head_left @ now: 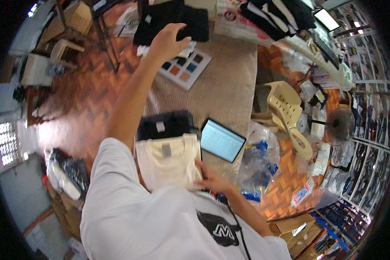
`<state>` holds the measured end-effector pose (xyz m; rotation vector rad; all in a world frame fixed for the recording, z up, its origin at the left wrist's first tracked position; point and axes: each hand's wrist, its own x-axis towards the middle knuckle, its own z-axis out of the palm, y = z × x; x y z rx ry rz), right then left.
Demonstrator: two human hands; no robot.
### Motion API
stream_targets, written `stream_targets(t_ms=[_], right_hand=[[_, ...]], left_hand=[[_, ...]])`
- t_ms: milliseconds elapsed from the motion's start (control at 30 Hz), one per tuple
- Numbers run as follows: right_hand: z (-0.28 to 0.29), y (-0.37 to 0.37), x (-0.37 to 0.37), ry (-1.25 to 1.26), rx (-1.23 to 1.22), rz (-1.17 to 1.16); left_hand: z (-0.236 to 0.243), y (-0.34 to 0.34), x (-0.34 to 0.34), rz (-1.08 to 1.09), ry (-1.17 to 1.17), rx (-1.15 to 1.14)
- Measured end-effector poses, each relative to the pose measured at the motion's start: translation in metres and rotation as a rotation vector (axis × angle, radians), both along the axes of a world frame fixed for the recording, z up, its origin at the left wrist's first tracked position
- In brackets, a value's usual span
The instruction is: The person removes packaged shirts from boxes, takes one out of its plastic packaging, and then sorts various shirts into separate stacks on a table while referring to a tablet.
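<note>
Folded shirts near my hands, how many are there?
3: a cream shirt under the right hand, a black shirt just beyond it, another black one under the left hand. Stacks may hide more.
</note>
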<state>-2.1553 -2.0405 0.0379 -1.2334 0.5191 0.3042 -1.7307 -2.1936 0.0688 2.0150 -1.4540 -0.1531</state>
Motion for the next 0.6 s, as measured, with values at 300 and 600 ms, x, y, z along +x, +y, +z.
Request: stream_targets(t_ms=[300, 600], right_hand=[[0.013, -0.012, 0.012, -0.055, 0.304, -0.085], [-0.011, -0.01, 0.016, 0.046, 0.31, -0.238]], left_hand=[[0.051, 0.341, -0.257, -0.305, -0.058, 0.544], [0.05, 0.338, -0.214, -0.098, 0.6, 0.363]])
